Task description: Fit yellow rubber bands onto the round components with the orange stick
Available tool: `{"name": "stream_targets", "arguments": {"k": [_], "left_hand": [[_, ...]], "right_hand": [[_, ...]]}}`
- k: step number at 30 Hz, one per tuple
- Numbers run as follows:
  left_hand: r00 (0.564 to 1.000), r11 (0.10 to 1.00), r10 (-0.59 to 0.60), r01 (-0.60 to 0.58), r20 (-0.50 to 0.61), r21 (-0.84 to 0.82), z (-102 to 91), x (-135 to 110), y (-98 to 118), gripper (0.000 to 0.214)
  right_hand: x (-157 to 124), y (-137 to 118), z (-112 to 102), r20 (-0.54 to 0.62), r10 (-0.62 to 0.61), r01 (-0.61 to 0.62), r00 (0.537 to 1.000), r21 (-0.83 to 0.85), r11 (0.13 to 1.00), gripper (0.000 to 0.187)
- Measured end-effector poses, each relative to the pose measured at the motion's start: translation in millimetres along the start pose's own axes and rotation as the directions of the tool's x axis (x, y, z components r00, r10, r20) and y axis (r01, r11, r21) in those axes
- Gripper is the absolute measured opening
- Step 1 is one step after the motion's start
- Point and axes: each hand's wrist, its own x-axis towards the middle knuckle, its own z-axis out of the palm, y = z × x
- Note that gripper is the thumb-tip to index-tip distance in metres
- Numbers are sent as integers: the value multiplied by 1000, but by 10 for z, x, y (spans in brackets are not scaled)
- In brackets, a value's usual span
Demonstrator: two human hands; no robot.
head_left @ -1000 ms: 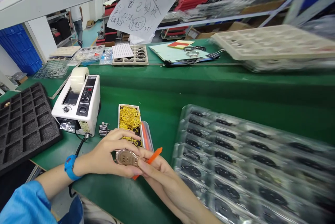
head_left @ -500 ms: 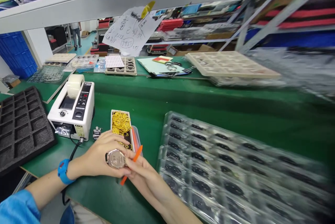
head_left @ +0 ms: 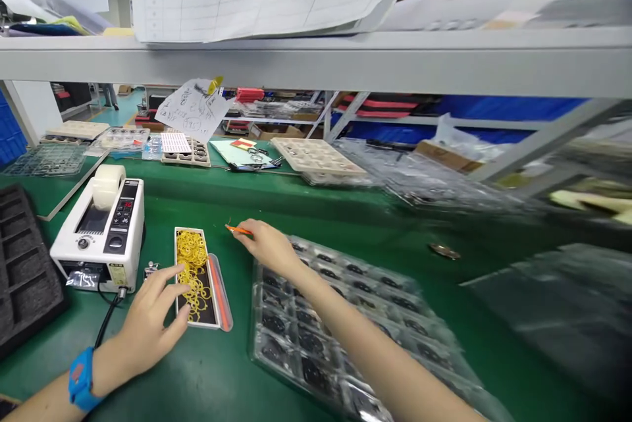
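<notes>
My left hand (head_left: 155, 320) is open and holds nothing. Its spread fingers reach over the lower left side of a white box (head_left: 217, 326) of thin yellow rings (head_left: 191, 247). Farther right, my right hand (head_left: 269, 244) pinches a slim orange pointed tool (head_left: 240, 230) that points left, above the green table. Beneath my right forearm lies a clear plastic tray (head_left: 254, 343) with dark round parts in its pockets. Against the right side of the box rests a narrow clear case (head_left: 226, 316) with an orange strip inside.
A white tape dispenser (head_left: 101, 237) stands at left, beside a black foam tray (head_left: 29, 270). A small metal counter (head_left: 151, 269) sits near the box. At right lie an oval metallic piece (head_left: 444, 251) and clear plastic sheets (head_left: 557, 303). A shelf beam (head_left: 316, 66) crosses above.
The watch case held between both hands is no longer in them. My hands have parted: the left has opened, and the right has moved up and away with the orange tool. The view has shifted right.
</notes>
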Motion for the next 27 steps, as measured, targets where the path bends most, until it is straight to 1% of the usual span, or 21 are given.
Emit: {"name": "stream_targets", "arguments": {"k": [2,5,7,9,11,14,17,19,21,23,25,27], "left_hand": [[1000,1000,17,-17,-6,15,20,5,-12,19],[1000,999,13,-12,-14,37,46,10,-56,20],[1000,999,2,-1,-22,53,48,12,-79,22],[1000,997,-7,8,-22,72,37,10,-83,22],[1000,996,7,-5,-19,92,17,3,-68,21],[998,990,56,-52,-27,131,-18,-12,-30,20],[996,984,92,-88,-19,156,-49,-18,-19,20],[996,985,87,-85,-6,150,-61,-19,-39,21],[998,989,63,-63,6,133,-61,-28,-77,22],[999,994,32,-34,21,106,-50,-42,-121,22],[999,998,-14,11,46,65,-34,-51,-155,22],[997,999,-49,48,63,15,-23,-43,-174,21]], "right_hand": [[260,72,72,-22,6,-10,1000,-175,985,24],[510,88,156,-58,-10,-11,998,-349,937,22],[556,81,151,-80,-22,-13,997,-417,909,22],[490,102,73,-98,-23,-25,995,-460,888,20],[314,179,-76,-117,-2,-56,993,-488,871,20],[-110,402,-379,-129,84,-138,988,-510,849,26],[-601,681,-659,-82,207,-219,975,-517,828,24],[-894,840,-775,-25,287,-259,958,-511,820,20],[-1123,946,-818,27,339,-281,941,-497,821,20],[-1270,995,-799,54,352,-284,934,-485,827,24],[-1334,1005,-746,47,344,-278,938,-491,825,27],[-1331,1002,-690,22,334,-275,942,-518,810,26]]}}
